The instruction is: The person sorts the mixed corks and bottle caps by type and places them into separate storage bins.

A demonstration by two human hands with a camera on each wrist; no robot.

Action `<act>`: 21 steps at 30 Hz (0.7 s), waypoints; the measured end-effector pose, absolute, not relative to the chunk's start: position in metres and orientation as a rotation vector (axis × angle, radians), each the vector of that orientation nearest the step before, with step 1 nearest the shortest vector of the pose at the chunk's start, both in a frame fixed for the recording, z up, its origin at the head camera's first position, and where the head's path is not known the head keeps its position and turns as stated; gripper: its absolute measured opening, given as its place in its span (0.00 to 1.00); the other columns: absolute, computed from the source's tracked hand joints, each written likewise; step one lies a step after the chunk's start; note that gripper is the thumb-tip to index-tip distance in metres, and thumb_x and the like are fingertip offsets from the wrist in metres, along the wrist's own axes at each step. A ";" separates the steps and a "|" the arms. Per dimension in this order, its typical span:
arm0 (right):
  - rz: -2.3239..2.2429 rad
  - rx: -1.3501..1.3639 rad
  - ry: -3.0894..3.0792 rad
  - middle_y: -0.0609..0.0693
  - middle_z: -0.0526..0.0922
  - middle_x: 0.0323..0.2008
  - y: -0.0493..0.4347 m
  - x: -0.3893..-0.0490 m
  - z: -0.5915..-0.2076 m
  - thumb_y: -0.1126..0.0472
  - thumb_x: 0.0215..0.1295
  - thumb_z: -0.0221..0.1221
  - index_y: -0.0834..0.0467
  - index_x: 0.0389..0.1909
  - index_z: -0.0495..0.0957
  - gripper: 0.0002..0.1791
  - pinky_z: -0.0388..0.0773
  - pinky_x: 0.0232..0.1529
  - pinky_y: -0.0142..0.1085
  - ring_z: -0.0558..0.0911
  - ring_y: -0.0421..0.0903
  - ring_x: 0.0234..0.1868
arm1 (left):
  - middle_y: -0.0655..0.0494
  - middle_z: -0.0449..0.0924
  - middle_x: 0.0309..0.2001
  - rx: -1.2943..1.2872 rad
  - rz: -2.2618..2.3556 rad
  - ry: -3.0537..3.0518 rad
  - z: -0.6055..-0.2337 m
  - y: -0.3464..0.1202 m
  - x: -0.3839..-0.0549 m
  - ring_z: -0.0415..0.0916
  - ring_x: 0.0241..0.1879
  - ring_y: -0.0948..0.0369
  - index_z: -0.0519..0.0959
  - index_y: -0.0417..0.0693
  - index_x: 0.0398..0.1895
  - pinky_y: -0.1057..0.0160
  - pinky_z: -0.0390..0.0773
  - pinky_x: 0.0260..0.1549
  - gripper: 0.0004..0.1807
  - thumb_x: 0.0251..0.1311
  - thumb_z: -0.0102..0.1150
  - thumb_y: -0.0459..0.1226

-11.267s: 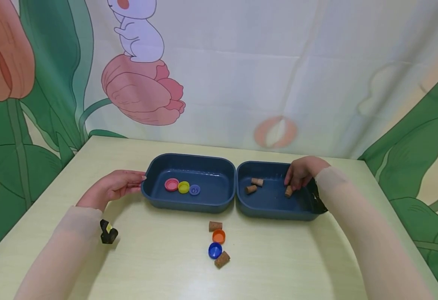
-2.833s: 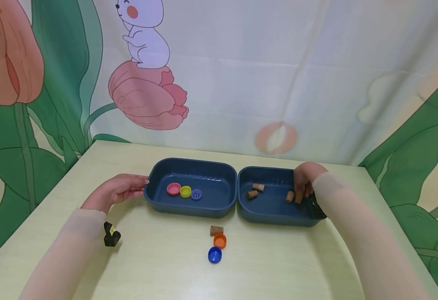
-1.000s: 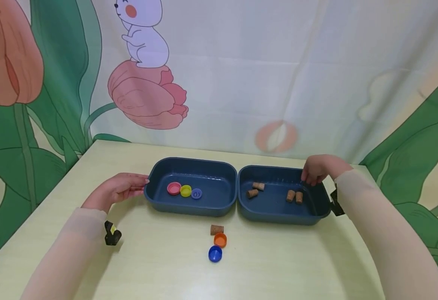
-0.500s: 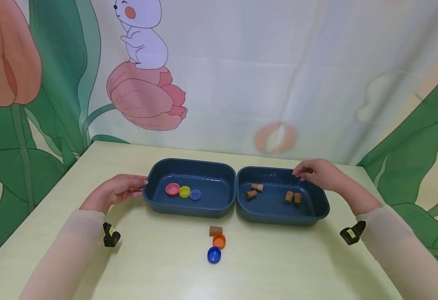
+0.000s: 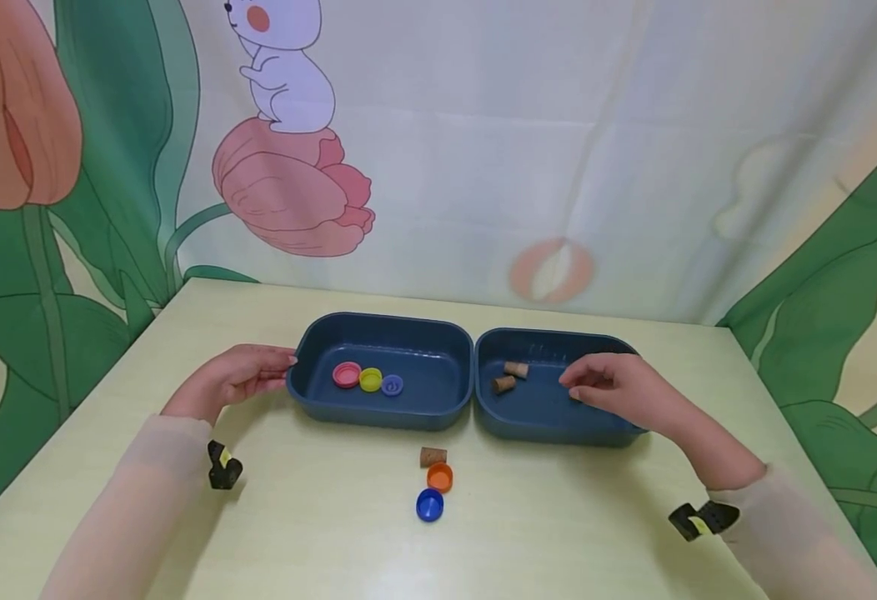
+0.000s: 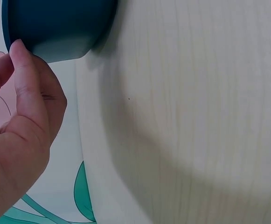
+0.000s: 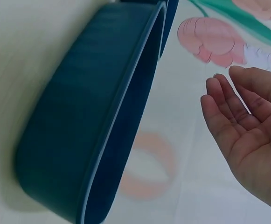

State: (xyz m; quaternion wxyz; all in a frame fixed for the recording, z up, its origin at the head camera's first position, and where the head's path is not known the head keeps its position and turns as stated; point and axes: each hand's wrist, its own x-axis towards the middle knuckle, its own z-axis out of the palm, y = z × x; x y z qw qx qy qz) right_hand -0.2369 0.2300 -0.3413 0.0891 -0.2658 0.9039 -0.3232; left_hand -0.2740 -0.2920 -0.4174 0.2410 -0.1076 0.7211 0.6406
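Two dark blue trays stand side by side. My left hand [image 5: 243, 377] holds the outer end of the left tray [image 5: 378, 417] at its rim; the left wrist view shows the fingertips at that rim. Inside lie a pink cap [image 5: 346, 374], a yellow cap [image 5: 370, 380] and a purple cap [image 5: 392, 385]. Over the right tray [image 5: 551, 431] hovers my right hand [image 5: 618, 387], fingers loosely bent and holding nothing. Two corks show there, a pale cork [image 5: 516, 369] and a brown cork [image 5: 503, 384]. Other corks in that tray are mostly hidden behind the hand.
On the pale table [image 5: 318, 517], in front of the trays, a cork [image 5: 433, 457], an orange cap [image 5: 440, 477] and a dark blue cap [image 5: 429, 505] form a short column. A printed cloth [image 5: 438, 192] hangs behind the table.
A cork that lay below the dark blue cap now rests in the right tray. My right hand let go there, rose and moved toward the front. My left hand has stayed at the left tray.
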 end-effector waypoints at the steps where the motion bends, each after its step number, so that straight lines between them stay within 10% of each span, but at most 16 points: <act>1: -0.971 -0.798 2.683 0.56 0.87 0.43 0.229 -0.234 -0.341 0.64 0.71 0.62 0.62 0.49 0.84 0.10 0.84 0.42 0.25 0.85 0.44 0.42 | 0.66 0.87 0.32 -0.293 1.755 1.971 -0.417 -0.292 -0.274 0.85 0.33 0.72 0.53 0.31 0.79 0.73 0.86 0.44 0.34 0.77 0.50 0.36; 21: -1.122 -0.841 2.377 0.61 0.87 0.48 0.172 -0.186 -0.380 0.64 0.69 0.63 0.66 0.55 0.82 0.16 0.84 0.47 0.24 0.84 0.38 0.45 | 0.67 0.87 0.31 -0.287 1.765 1.975 -0.418 -0.291 -0.274 0.85 0.33 0.71 0.53 0.30 0.79 0.72 0.87 0.44 0.34 0.77 0.50 0.36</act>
